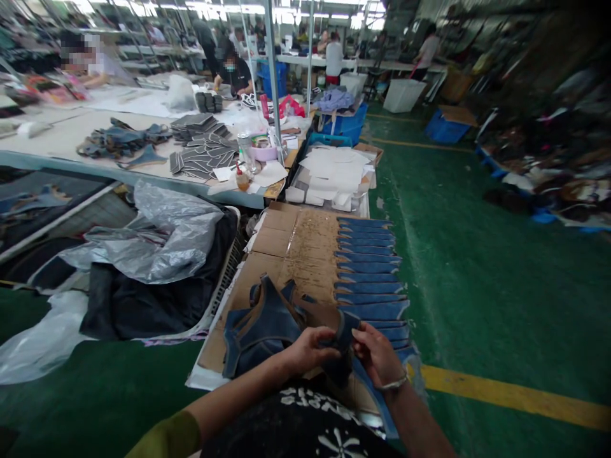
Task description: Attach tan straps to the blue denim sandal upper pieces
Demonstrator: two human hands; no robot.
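Between my two hands is a blue leather piece (349,326) with a brown underside, held over the near end of a cardboard sheet (272,235). My left hand (312,350) pinches its left part between thumb and fingers. At its right edge, my right hand (377,353) grips with the fingertips. A loose heap of blue cut leather pieces (272,321) lies just left of my hands. Along the cardboard's right edge, several blue pieces (370,275) lie overlapped in a row, their ends sticking out over the edge. Part of the row is hidden behind my right hand.
A basket (233,245) with black material and clear plastic stands at left. White sheets (337,168) lie beyond the cardboard. The long worktable (52,143) holds blue pieces, grey pieces (205,156) and a glue bottle (242,178). Green floor (458,286) runs along the right. Other people work farther back.
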